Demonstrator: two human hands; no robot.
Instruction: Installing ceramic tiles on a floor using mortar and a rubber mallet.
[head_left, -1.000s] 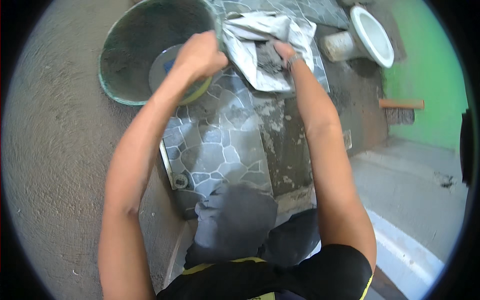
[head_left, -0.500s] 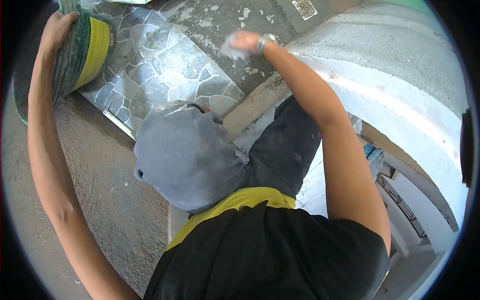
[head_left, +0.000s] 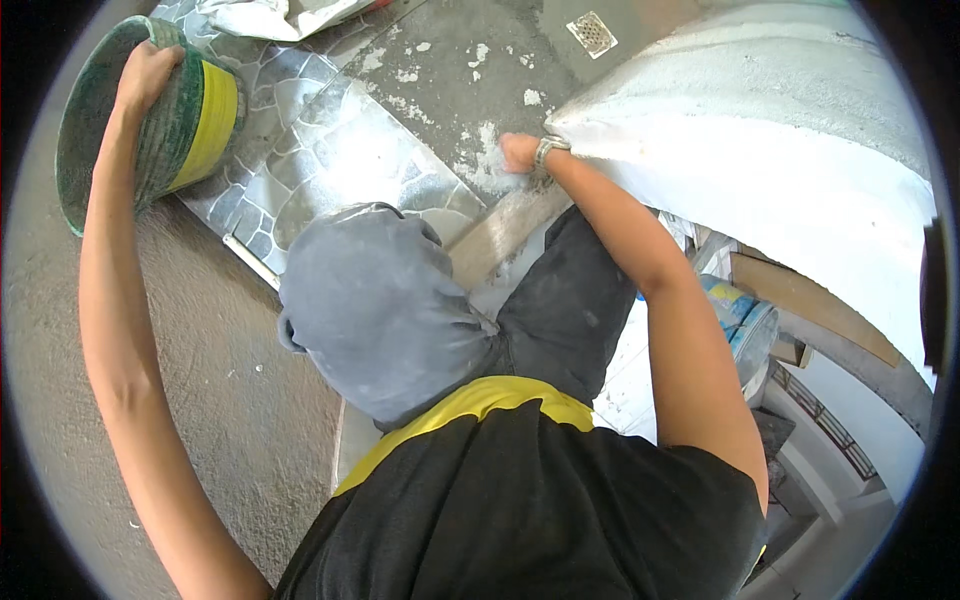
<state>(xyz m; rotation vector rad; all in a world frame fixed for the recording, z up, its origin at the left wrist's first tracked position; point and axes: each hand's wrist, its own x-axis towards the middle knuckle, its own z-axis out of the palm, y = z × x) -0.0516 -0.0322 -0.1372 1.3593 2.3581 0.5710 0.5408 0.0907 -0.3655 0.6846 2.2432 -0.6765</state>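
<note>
A green bucket (head_left: 165, 120) with a yellow band is tilted at the upper left, its mouth facing left. Closed over the bucket's rim is my left hand (head_left: 150, 75). My right arm reaches forward, with a bracelet at the wrist. Low beside the corner of the white wall, my right hand (head_left: 519, 152) looks curled, its fingers mostly turned from view. Something pale shows at its fingers, too blurred to name. Under and around it lies grey floor (head_left: 450, 60) with patchy white residue.
Stone-patterned tiles (head_left: 340, 120) run between bucket and grey floor, edged by a white strip (head_left: 250, 262). A white sack (head_left: 285, 18) lies at the top. A square floor drain (head_left: 592, 35) sits near the curved white wall (head_left: 740, 160). A blue container (head_left: 745, 325) stands at right.
My right hand has drawn back toward me and slightly right, nearer the wall corner. The bucket and my left hand appear further right, and more of the bucket's mouth shows.
</note>
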